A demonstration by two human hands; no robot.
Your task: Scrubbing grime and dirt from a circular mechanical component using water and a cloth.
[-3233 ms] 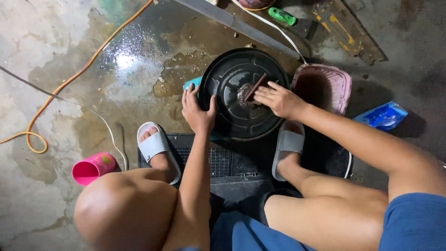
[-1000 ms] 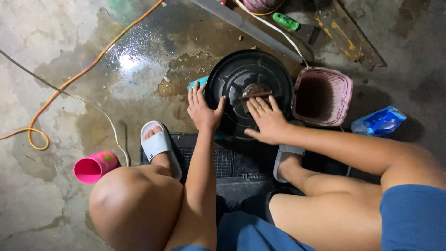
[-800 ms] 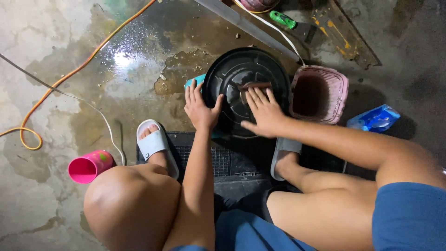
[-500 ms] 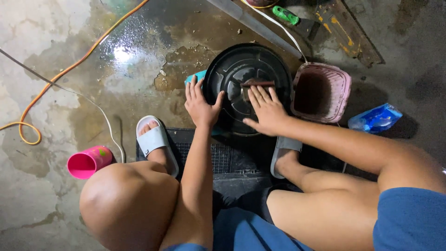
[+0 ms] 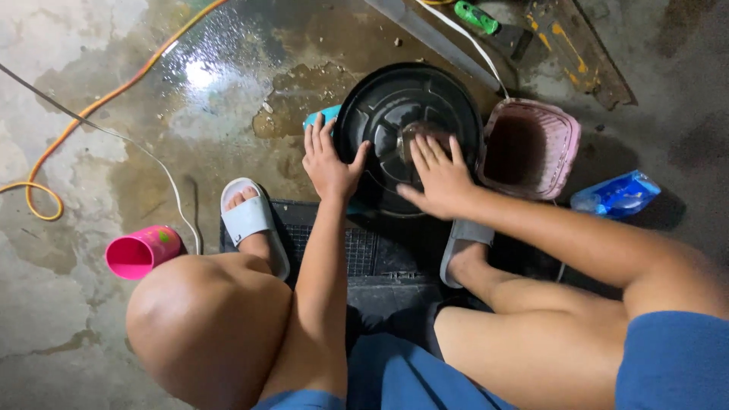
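round black ribbed lid [image 5: 402,114] flat on wet concrete floor [image 5: 152,114], directly ahead of the squatting person, between the two feet in grey slides and just beyond a dark grated crate [image 5: 357,250]. no long axis to report: circular, rim level, raised hub at centre.

left hand [image 5: 328,163] at the lid's left rim, fingers spread and pointing away, thumb hooked onto the top face; resting open, not clamped. teal object [image 5: 323,118] partly hidden just beyond those fingertips, kind not discernible.

right hand [image 5: 437,175] laid palm-down on the lid's near centre, fingers splayed toward the hub, flat against the ribs; nothing visibly gripped, though something brownish may sit under the fingertips, unclear.

right hand nearer the centre, left nearer the edge.

pink perforated basket [image 5: 558,133] touching or just beside the lid's right rim. blue plastic packet [image 5: 615,193] further right. pink cup [image 5: 140,252] on its side, well apart to the left. orange cable [image 5: 99,102] across the far left floor.
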